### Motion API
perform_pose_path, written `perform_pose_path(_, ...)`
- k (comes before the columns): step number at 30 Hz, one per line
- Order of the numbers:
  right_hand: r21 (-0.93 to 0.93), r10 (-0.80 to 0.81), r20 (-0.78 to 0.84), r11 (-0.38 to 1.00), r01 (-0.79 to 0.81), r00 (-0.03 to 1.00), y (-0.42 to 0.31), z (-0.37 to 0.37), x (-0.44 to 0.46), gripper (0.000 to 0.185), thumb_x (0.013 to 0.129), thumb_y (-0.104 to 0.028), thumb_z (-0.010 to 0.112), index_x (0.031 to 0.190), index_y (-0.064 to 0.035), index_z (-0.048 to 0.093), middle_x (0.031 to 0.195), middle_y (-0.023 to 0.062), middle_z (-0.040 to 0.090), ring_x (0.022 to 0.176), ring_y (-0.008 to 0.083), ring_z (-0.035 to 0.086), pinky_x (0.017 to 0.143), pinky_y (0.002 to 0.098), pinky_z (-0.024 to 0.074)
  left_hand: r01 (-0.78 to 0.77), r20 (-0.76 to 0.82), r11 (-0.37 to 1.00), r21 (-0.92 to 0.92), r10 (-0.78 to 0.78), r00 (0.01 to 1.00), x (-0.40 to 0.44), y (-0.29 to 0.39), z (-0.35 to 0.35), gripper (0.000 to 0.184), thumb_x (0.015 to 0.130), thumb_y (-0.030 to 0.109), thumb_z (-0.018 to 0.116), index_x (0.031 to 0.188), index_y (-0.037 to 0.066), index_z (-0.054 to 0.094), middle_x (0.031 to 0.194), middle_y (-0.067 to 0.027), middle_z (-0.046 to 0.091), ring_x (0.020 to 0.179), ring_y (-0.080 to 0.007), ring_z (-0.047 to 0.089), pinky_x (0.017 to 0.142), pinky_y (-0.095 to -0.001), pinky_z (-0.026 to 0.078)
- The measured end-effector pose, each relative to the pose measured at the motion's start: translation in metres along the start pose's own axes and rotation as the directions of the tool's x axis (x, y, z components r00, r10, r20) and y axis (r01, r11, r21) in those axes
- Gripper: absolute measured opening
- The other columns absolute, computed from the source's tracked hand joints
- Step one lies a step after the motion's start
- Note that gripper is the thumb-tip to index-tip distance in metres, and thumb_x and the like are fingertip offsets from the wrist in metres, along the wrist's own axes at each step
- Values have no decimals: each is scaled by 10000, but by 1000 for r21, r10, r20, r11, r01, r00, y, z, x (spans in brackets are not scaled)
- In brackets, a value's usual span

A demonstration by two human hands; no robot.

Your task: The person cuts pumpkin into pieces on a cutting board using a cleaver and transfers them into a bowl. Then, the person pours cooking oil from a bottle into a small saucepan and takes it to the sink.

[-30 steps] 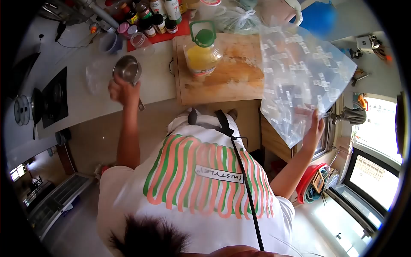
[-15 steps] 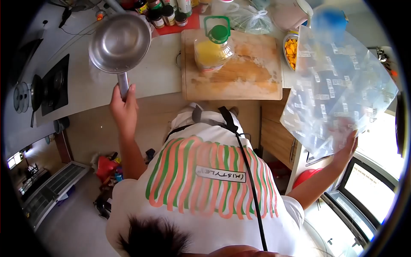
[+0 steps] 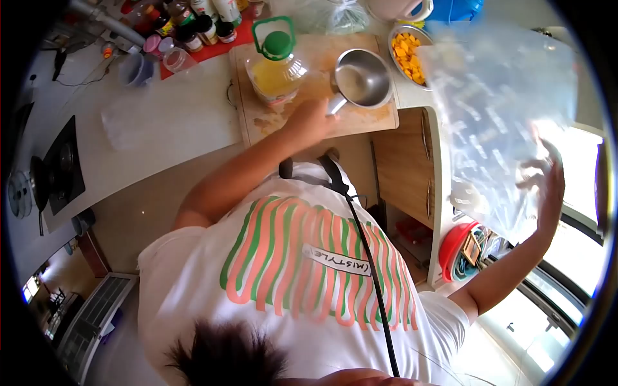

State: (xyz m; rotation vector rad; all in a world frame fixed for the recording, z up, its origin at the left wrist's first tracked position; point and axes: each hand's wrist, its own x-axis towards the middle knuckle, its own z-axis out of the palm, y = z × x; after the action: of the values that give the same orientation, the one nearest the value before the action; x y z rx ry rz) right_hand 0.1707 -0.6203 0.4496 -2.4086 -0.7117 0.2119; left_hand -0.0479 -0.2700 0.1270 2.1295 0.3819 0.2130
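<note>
My left hand is closed round the handle of a small steel saucepan, which hangs over the right part of a wooden cutting board. On the board's left part stands a clear oil bottle with yellow oil and a green cap. My right hand is raised at the right with a large clear plastic bag against its partly spread, blurred fingers. The bag hangs in the air, smeared by motion. Beside the board, a metal bowl holds orange pieces.
Bottles and jars stand on a red mat at the back left. A tied plastic bag and a pink pitcher sit behind the board. A stove is far left, a red basin lower right.
My left hand has brought the pan from the left to above the board. My right hand and the bag first went right, and the bowl of orange pieces came into view.
</note>
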Motion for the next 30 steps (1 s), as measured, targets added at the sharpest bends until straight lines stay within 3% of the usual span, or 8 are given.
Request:
perform_pose_path(3, -17, 150, 247, 988, -150, 957, -23, 46, 28, 515, 1032, -465, 392, 1339, -81, 547, 965, 93, 668, 670, 159, 647, 689, 299, 533, 209, 89, 977, 34, -211, 973, 24, -37, 22, 337, 892, 290, 642, 932, -32, 548, 741, -207, 631, 669, -348, 629, 620, -462, 469)
perform_pose_path(9, -164, 202, 316, 974, -156, 927, -21, 127, 73, 511, 1020, -446, 458, 1321, -40, 536, 936, 119, 653, 647, 176, 646, 686, 301, 532, 275, 258, 954, 118, -297, 919, 35, -44, 19, 358, 890, 278, 651, 1000, -45, 544, 896, -216, 654, 806, -334, 648, 730, -446, 508)
perform_pose_path(12, -195, 201, 344, 971, -139, 917, -36, 158, 88, 484, 1022, -464, 435, 1269, -68, 561, 954, 145, 656, 626, 205, 650, 664, 309, 516, -89, -126, 843, 531, 182, 975, 22, -39, 15, 427, 897, 281, 650, 1126, -60, 532, 1089, -254, 613, 992, -356, 614, 844, -435, 486)
perform_pose_path(16, -395, 32, 342, 912, 113, 939, -25, 164, 102, 480, 1026, -452, 427, 1271, -61, 558, 988, 167, 667, 777, 249, 672, 762, 338, 510, -114, -165, 974, -197, 81, 983, 17, 12, 35, 564, 926, 369, 639, 1266, -56, 490, 1289, -227, 546, 1180, -320, 547, 968, -390, 435)
perform_pose_path(18, -409, 31, 392, 901, 144, 919, -37, 166, 106, 479, 1028, -444, 424, 1272, -53, 554, 1024, 180, 672, 878, 278, 671, 830, 361, 499, 227, 286, 592, -773, 6, 958, 39, -8, 77, 790, 904, 551, 620, 1418, 1, 378, 1465, -170, 425, 1360, -266, 407, 1093, -389, 335)
perform_pose_path(22, -401, 277, 445, 912, -87, 852, -74, 168, 104, 489, 1026, -443, 425, 1259, -36, 561, 1064, 191, 670, 968, 310, 649, 893, 391, 471, 555, 564, 201, -807, -15, 826, 44, 10, 87, 1164, 767, 771, 596, 1525, 69, 61, 1595, -152, 136, 1473, -275, 178, 1181, -491, 106)
perform_pose_path(25, -428, 154, 444, 902, 58, 883, -62, 165, 109, 498, 1021, -450, 430, 1241, -27, 571, 1019, 192, 675, 923, 299, 659, 865, 394, 481, 660, 621, -99, -745, 261, 739, 42, 16, 103, 1008, 819, 782, 495, 1522, 129, 185, 1540, -142, 313, 1418, -301, 326, 1145, -506, 282)
perform_pose_path(30, -482, 141, 504, 865, 142, 852, -69, 171, 118, 549, 997, -503, 448, 1246, -31, 579, 972, 192, 681, 855, 270, 667, 828, 402, 493, 737, 671, -149, -660, 325, 667, 27, 38, 103, 904, 873, 777, 349, 1524, 184, 147, 1508, -148, 352, 1329, -358, 442, 1033, -480, 468)
